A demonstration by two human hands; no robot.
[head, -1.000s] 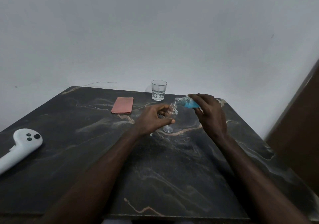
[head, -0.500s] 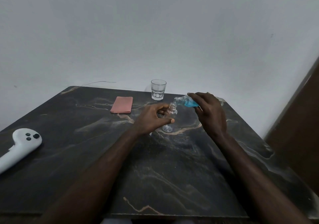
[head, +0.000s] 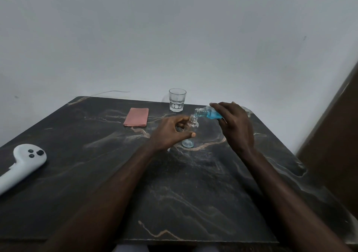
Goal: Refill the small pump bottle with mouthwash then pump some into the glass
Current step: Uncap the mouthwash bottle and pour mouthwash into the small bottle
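Two hands worked the refill: our left hand (head: 170, 133) curled its fingers (head: 183, 118) round the pump bottle (head: 190, 135) standing on the surface (head: 193, 193), our right hand (head: 237, 123) gripped the mouthwash bottle (head: 208, 113) tilted to its neck, and next, we judged, a steady pour was needed.

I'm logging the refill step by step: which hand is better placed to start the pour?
Right. The right hand grips the tilted mouthwash bottle, its mouth over the neck of the small bottle; the left hand is busy holding that bottle.
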